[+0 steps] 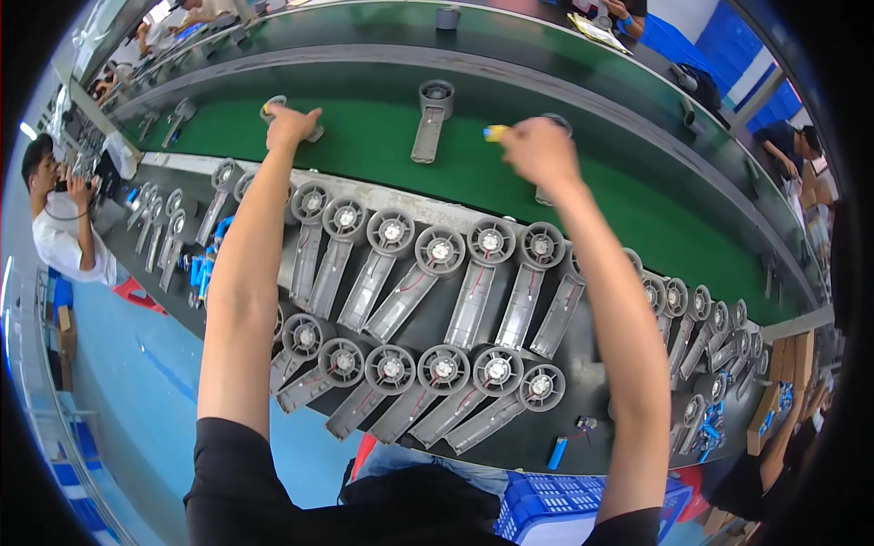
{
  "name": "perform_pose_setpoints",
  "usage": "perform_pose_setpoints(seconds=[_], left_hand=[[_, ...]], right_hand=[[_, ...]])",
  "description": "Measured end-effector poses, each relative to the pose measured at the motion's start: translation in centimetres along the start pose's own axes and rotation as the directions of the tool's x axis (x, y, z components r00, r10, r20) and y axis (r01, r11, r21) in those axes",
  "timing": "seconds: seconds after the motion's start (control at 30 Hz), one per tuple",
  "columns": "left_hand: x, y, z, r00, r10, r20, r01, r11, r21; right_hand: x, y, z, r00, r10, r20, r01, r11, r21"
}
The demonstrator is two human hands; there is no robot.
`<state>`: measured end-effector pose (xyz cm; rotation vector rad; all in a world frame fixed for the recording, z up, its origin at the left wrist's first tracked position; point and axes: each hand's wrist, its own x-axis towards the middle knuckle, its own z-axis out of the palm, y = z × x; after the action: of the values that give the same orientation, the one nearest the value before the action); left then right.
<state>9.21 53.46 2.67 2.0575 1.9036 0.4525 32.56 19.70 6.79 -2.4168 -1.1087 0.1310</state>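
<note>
My left hand (289,127) reaches over the green belt, its fingers bent down over a grey fan housing (316,135) that it mostly covers. Farther right, my right hand (542,150) is closed, with a small yellow-and-blue piece (496,134) at its fingertips; whether that is held or worn I cannot tell. Behind the same hand another grey fan housing (557,121) is partly hidden. Between my hands a housing with a round fan end and a long handle (427,136) lies on the belt, touched by neither hand.
Two rows of grey handle housings with round fans (391,231) line the dark bench (583,391) under my arms. Blue cylindrical cells (557,452) lie on it. A blue crate (546,500) stands by my lap. A person (68,218) is at the left; others work across the belt.
</note>
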Motion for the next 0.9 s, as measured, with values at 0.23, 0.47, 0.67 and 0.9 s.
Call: perform_pose_setpoints(seconds=[0.23, 0.47, 0.67, 0.9], left_hand=[[-0.7, 1.3, 1.3, 0.997, 0.058, 0.050, -0.043, 0.962, -0.270], [-9.8, 0.5, -3.5, 0.878, 0.466, -0.111, -0.466, 0.778, -0.421], [-29.7, 1.8, -13.8, 0.711, 0.700, 0.063, -0.445, 0.519, -0.730], [-46.1, -3.5, -14.8, 0.583, 0.806, 0.107, -0.326, 0.352, -0.877]], right_hand=[[3.9, -5.9, 9.9, 0.960, 0.163, 0.230, -0.224, 0.935, 0.276], [-6.5, -4.5, -0.8, 0.963, -0.021, 0.268, -0.210, 0.565, 0.798], [-30.9, -0.5, -12.5, 0.950, 0.312, -0.031, -0.157, 0.558, 0.815], [-54.4, 1.7, -4.5, 0.286, 0.885, -0.367, -0.086, 0.405, 0.910]])
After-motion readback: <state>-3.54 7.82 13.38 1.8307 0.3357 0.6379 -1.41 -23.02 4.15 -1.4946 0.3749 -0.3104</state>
